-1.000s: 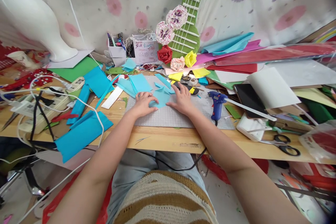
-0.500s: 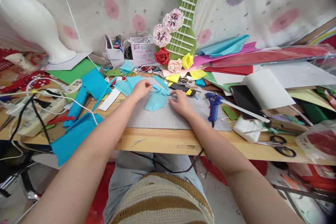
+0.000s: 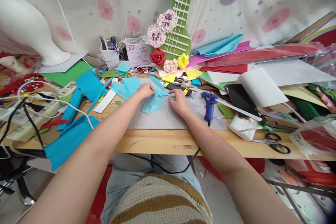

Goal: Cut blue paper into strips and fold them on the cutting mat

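A folded piece of light blue paper (image 3: 153, 103) lies over the grey cutting mat (image 3: 178, 120). At its upper left edge my left hand (image 3: 146, 91) is closed, thumb and fingers pinching the paper. My right hand (image 3: 179, 100) is at the paper's right end, thumb and index finger pressed on its narrow tip. More light blue sheets (image 3: 131, 85) lie behind my left wrist. A black and yellow cutter (image 3: 180, 88) rests just behind my right hand.
A blue glue gun (image 3: 209, 106) stands right of my right hand, with scissors (image 3: 277, 142) farther right. Power strips (image 3: 39, 115) and cables lie at the left. Behind the mat are a pen box (image 3: 109, 54), paper flowers (image 3: 157, 56) and a green guitar shape (image 3: 177, 38).
My left hand has come closer to the blue paper's top edge and now pinches it. The whole view has shifted slightly, with things appearing farther left.
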{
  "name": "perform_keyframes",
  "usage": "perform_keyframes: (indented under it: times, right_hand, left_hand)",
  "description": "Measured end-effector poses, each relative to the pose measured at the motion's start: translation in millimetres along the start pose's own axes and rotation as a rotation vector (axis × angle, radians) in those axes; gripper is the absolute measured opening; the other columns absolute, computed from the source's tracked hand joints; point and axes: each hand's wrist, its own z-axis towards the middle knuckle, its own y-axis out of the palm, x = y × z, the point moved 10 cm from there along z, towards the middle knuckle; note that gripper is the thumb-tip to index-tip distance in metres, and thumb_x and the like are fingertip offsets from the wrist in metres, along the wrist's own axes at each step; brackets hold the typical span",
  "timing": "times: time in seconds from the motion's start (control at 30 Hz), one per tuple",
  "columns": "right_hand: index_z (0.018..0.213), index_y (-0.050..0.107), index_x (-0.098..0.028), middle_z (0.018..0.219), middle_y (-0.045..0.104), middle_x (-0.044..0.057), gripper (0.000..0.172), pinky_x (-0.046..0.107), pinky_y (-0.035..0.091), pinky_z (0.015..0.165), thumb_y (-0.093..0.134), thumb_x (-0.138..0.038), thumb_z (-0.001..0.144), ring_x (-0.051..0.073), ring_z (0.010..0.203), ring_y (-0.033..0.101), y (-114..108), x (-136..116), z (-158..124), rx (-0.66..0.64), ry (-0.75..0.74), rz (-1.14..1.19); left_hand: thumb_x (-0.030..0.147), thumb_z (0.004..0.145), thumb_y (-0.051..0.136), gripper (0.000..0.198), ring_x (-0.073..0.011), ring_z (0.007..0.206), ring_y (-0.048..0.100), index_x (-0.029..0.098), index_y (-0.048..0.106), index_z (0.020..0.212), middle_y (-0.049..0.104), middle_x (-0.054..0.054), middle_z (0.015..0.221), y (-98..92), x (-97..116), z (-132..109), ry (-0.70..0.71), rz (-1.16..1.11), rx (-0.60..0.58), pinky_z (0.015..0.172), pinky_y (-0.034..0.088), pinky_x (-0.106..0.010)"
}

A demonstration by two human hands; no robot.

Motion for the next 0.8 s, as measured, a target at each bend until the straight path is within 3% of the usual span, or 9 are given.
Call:
perform_keyframes:
  times: [0.13, 0.27, 0.4, 0.53, 0.67, 0.8]
  right_hand:
    - [0.088, 0.058, -0.021, 0.098, 0.056, 0.009, 0.019, 0.044, 0.038, 0.09, 0.049, -0.016, 0.071, 0.027, 0.099, 0.047, 0.2, 1.4, 0.5, -0.001, 0.014, -0.001]
    - [0.088, 0.057, -0.02, 0.099, 0.058, 0.009, 0.02, 0.042, 0.039, 0.09, 0.047, -0.016, 0.072, 0.026, 0.099, 0.047, -5.1, -2.9, 0.1, 0.014, 0.015, 0.013]
    - [0.088, 0.058, -0.02, 0.099, 0.057, 0.008, 0.03, 0.04, 0.041, 0.087, 0.041, -0.008, 0.067, 0.024, 0.097, 0.049, -8.4, -12.1, -1.1, 0.005, -0.031, 0.055]
    - [0.077, 0.06, -0.019, 0.095, 0.056, 0.007, 0.036, 0.037, 0.041, 0.088, 0.036, -0.001, 0.057, 0.021, 0.096, 0.051, 7.2, -27.4, -5.0, -0.148, -0.157, 0.066]
    - [0.079, 0.061, -0.019, 0.089, 0.06, 0.005, 0.039, 0.033, 0.041, 0.087, 0.035, 0.001, 0.057, 0.019, 0.093, 0.051, 26.0, -36.2, -12.3, -0.319, -0.218, 0.027]
    - [0.085, 0.059, -0.019, 0.083, 0.06, 0.003, 0.042, 0.03, 0.043, 0.08, 0.034, 0.002, 0.059, 0.017, 0.085, 0.052, 29.4, -35.0, -14.2, -0.364, -0.167, 0.029]
  left_hand:
    - [0.018, 0.063, 0.065, 0.009, -0.0184, 0.078, 0.061, 0.02, 0.057, 0.067, 0.065, -0.002, 0.075, -2.8, 4.0, -3.7, 0.044, -0.034, 0.014, 0.069, 0.046, -0.027]
    - [0.017, 0.069, 0.06, 0.008, -0.0167, 0.079, 0.06, 0.019, 0.054, 0.071, 0.064, -0.002, 0.081, -22.4, 7.6, -11.5, 0.094, -0.12, 0.145, 0.072, 0.047, -0.027]
    - [0.02, 0.077, 0.053, 0.012, -0.0113, 0.059, 0.058, 0.02, 0.049, 0.089, 0.06, -0.001, 0.088, -32.5, -17.4, -28.1, -0.068, -0.337, 0.239, 0.056, 0.047, -0.025]
    - [0.022, 0.08, 0.049, 0.015, -0.0085, 0.047, 0.055, 0.022, 0.043, 0.094, 0.057, -0.002, 0.095, -23.8, -36.8, -50.4, -0.19, -0.441, 0.273, 0.047, 0.043, -0.024]
    - [0.022, 0.078, 0.05, 0.023, -0.0102, 0.056, 0.06, 0.022, 0.04, 0.098, 0.054, -0.003, 0.101, -12.8, -43.5, -65.1, -0.19, -0.408, 0.274, 0.055, 0.046, -0.026]
    - [0.011, 0.067, 0.053, 0.043, -0.0164, 0.089, 0.059, 0.022, 0.038, 0.106, 0.045, -0.009, 0.118, -27.4, -27.2, -82.9, 0.049, -0.236, 0.446, 0.079, 0.047, -0.032]
